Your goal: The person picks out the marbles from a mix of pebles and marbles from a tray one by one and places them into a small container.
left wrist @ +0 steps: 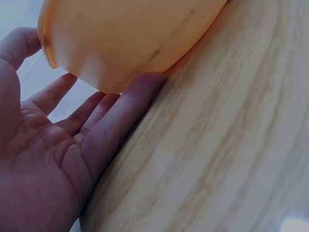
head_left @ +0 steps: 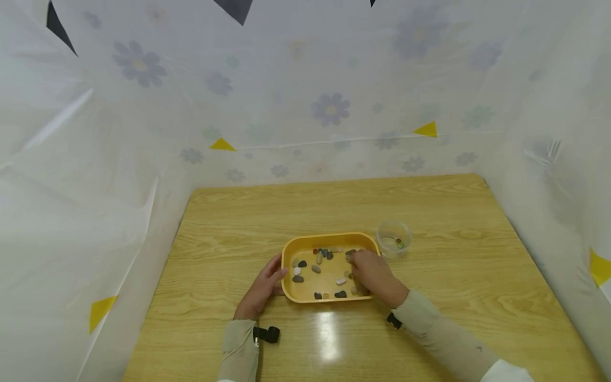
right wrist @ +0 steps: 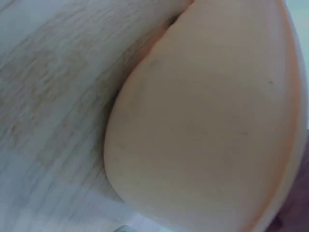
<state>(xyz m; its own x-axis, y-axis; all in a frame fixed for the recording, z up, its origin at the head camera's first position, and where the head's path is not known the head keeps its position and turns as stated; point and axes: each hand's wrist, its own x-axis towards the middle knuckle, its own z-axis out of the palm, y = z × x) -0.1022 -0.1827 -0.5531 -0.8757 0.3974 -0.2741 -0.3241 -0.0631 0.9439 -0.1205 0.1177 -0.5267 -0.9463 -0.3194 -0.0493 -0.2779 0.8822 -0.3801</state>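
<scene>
Pebbles (head_left: 316, 268) of grey, white and brown lie scattered over the floor of a shallow yellow tray (head_left: 286, 257); the tray sits near the middle of a pale wooden table (head_left: 238, 212), its long side facing the person. The right hand (head_left: 374, 276) reaches in over the tray's right end, palm down, fingertips among the stones at the far right corner; whether this grip has closed on a pebble cannot be told, since the back of the hand hides the fingers; the right wrist view gives only the tray's outer wall (right wrist: 207, 125) against the table (right wrist: 53, 82), blurred and close. The left hand (head_left: 263, 289) lies on the table against the tray's left end; in the left wrist view this hand (left wrist: 53, 159) is spread, fingers straight and relaxed, the fingers (left wrist: 128, 108) touching the tray's rounded corner (left wrist: 125, 38) from below and beside, the thumb up beside the rim; its grip holds nothing, it only rests against the wall. Just beside the tray's far right corner stands a small clear cup (head_left: 393, 239) with a few small coloured bits at its bottom. Both forearms wear beige sleeves (head_left: 429, 329) with black straps (head_left: 266, 335) at the wrists; white sheeting printed with faded flowers (head_left: 331, 109) walls the table on three sides.
</scene>
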